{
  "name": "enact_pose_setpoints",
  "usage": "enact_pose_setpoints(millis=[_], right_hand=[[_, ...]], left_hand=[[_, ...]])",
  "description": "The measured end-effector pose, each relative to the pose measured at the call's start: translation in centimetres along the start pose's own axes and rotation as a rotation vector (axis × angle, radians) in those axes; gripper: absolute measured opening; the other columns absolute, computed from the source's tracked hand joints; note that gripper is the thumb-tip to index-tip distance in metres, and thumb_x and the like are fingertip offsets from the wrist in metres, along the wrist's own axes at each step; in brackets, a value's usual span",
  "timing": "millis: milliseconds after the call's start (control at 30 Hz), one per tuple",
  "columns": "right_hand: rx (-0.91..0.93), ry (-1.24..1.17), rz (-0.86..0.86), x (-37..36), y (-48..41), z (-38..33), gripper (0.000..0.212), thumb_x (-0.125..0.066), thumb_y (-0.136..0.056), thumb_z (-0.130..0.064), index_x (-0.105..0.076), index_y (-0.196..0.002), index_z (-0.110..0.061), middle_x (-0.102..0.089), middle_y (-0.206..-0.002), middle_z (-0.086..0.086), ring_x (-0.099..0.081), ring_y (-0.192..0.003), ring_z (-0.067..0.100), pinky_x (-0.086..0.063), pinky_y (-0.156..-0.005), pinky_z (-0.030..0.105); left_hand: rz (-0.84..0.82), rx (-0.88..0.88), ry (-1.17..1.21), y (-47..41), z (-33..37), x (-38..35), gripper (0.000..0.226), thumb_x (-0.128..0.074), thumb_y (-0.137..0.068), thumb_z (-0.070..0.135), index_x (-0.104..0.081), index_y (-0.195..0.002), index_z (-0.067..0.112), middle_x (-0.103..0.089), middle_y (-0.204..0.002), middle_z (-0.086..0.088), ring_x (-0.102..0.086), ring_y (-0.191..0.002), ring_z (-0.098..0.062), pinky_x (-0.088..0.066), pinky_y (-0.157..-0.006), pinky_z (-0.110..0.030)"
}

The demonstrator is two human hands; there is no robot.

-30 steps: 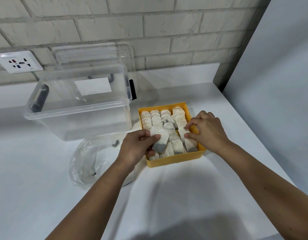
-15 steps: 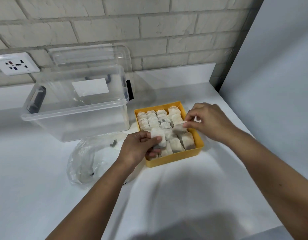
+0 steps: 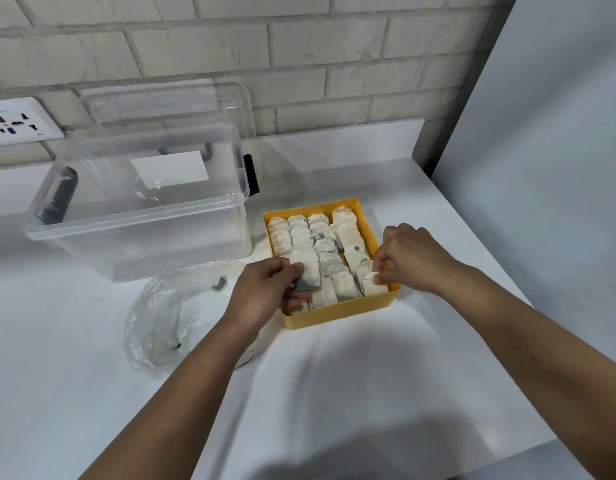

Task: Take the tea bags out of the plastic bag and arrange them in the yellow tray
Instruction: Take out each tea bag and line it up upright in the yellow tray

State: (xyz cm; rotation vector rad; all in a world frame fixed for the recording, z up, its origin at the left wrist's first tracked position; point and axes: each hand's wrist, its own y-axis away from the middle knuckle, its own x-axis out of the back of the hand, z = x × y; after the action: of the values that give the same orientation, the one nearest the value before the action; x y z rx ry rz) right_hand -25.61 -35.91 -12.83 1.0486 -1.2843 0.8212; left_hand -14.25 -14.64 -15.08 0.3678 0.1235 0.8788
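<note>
Our left hand (image 3: 265,292) pinches a tea bag (image 3: 308,270), right hand (image 3: 410,261) a corner bag (image 3: 372,285).
Tea bags (image 3: 301,233) pack the yellow tray (image 3: 337,311).

- Tray (image 3: 337,311): plain yellow.
- Tea bags (image 3: 301,233): off-white, mottled tan, with some small grey tags.
- Plastic bag (image 3: 154,317): clear, colourless.
- Storage box (image 3: 144,237): clear, with dark grey handles (image 3: 57,195) and a white label (image 3: 169,168).
- Wall (image 3: 195,46): pale grey-white brick pattern.
- Counter (image 3: 334,393): plain white.
</note>
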Motion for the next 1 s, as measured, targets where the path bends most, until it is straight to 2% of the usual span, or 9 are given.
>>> enact_pose_setpoints(millis=[133,233,333,500,633,733,900,1000], right_hand=[[-0.035,0.113,0.05,-0.8,-0.3,-0.5,0.016,-0.071,-0.08,-0.047,-0.074,-0.087,-0.033,-0.047,-0.094,-0.006,-0.046,-0.103,0.018,-0.034,-0.085,0.032],[-0.067,0.153,0.138,-1.1,-0.6,-0.7,0.019,-0.062,-0.087,-0.047,-0.074,-0.091,-0.032,-0.053,-0.102,-0.004,-0.047,-0.105,0.019,-0.036,-0.089,0.036],[-0.086,0.093,0.176,-0.9,-0.8,-0.3,0.023,-0.057,-0.091,-0.051,-0.072,-0.095,-0.035,-0.054,-0.105,-0.003,-0.047,-0.107,0.018,-0.035,-0.09,0.037],[-0.05,-0.078,0.019,0.3,-0.4,0.7,0.027,-0.049,-0.094,-0.051,-0.072,-0.101,-0.038,-0.046,-0.099,-0.007,-0.043,-0.107,0.018,-0.033,-0.094,0.04],[0.018,-0.207,-0.096,1.2,0.4,1.4,0.011,-0.062,-0.088,-0.047,-0.072,-0.091,-0.043,-0.048,-0.094,-0.01,-0.04,-0.102,0.014,-0.031,-0.095,0.038],[0.097,-0.209,-0.189,1.5,0.9,1.7,0.011,-0.069,-0.083,-0.048,-0.073,-0.093,-0.047,-0.049,-0.096,-0.012,-0.039,-0.103,0.011,-0.029,-0.095,0.036],[0.146,-0.191,-0.273,1.1,1.2,1.6,0.02,-0.064,-0.083,-0.056,-0.072,-0.099,-0.046,-0.049,-0.1,-0.013,-0.037,-0.106,0.011,-0.029,-0.1,0.036],[0.161,-0.161,-0.28,0.7,1.4,1.4,0.023,-0.067,-0.082,-0.055,-0.072,-0.101,-0.043,-0.047,-0.098,-0.014,-0.037,-0.106,0.01,-0.029,-0.1,0.035]], left_hand=[[0.011,0.003,-0.009,-0.1,0.1,0.1,0.015,-0.063,-0.095,0.014,-0.065,-0.09,0.0,-0.073,-0.087,-0.022,-0.076,-0.077,-0.029,-0.058,-0.084,-0.054],[0.021,0.006,-0.009,0.0,0.1,0.1,0.015,-0.063,-0.095,0.014,-0.065,-0.09,0.001,-0.073,-0.085,-0.021,-0.076,-0.077,-0.028,-0.058,-0.083,-0.051],[0.027,0.017,-0.009,-0.1,0.1,0.1,0.022,-0.063,-0.095,0.014,-0.064,-0.097,-0.007,-0.072,-0.091,-0.025,-0.076,-0.077,-0.028,-0.059,-0.08,-0.047],[0.03,0.022,-0.011,0.0,0.2,0.1,0.028,-0.063,-0.095,0.014,-0.061,-0.102,-0.013,-0.072,-0.097,-0.029,-0.076,-0.077,-0.028,-0.058,-0.082,-0.049],[0.027,0.025,-0.009,0.0,0.3,0.1,0.023,-0.062,-0.096,0.014,-0.063,-0.099,-0.009,-0.072,-0.096,-0.029,-0.076,-0.076,-0.027,-0.058,-0.081,-0.048],[0.021,0.023,-0.005,0.0,0.3,0.1,0.016,-0.062,-0.096,0.013,-0.064,-0.095,-0.003,-0.072,-0.091,-0.025,-0.076,-0.076,-0.027,-0.059,-0.079,-0.047],[0.029,0.029,-0.016,0.1,0.4,0.1,0.025,-0.062,-0.096,0.013,-0.063,-0.102,-0.011,-0.073,-0.094,-0.026,-0.076,-0.076,-0.027,-0.059,-0.081,-0.049],[0.03,0.027,-0.023,0.1,0.4,0.2,0.026,-0.062,-0.096,0.014,-0.064,-0.104,-0.011,-0.074,-0.094,-0.024,-0.076,-0.076,-0.026,-0.059,-0.083,-0.05]])
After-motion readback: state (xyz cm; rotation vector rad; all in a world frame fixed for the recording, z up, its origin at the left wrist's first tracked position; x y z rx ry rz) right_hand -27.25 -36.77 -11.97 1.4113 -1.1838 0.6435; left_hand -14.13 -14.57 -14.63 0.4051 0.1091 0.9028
